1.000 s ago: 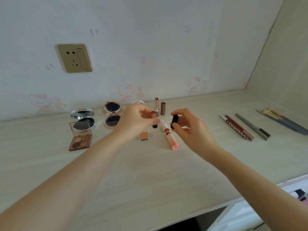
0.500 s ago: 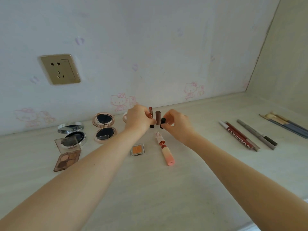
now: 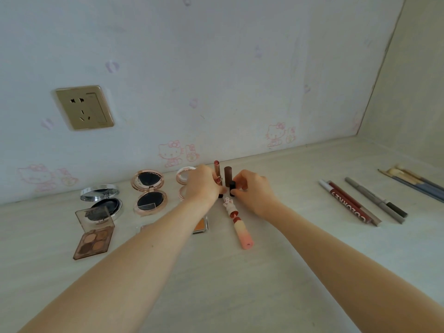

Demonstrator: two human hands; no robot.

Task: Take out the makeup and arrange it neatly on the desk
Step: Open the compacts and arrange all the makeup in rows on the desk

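My left hand [image 3: 201, 186] pinches an opened lipstick [image 3: 219, 186] upright on the pale surface [image 3: 216, 284], its dark base touching down near the wall. My right hand [image 3: 252, 191] pinches its black cap [image 3: 232, 188] just beside it, fingers curled round it. Behind them stand another open lipstick [image 3: 217, 169] and a brown cap [image 3: 227, 173], side by side. In front lies a pink lip-gloss tube [image 3: 241, 230], pointing towards me. Under my left forearm sits a small orange blush pan [image 3: 200, 224], partly hidden. To the left are a rose-gold compact [image 3: 149, 195], a silver compact [image 3: 102, 198] and a brown eyeshadow palette [image 3: 95, 233], all lying open. To the right, well apart, lie a red pencil [image 3: 350, 203] and a grey pencil [image 3: 374, 199], with brushes [image 3: 413, 182] beyond them
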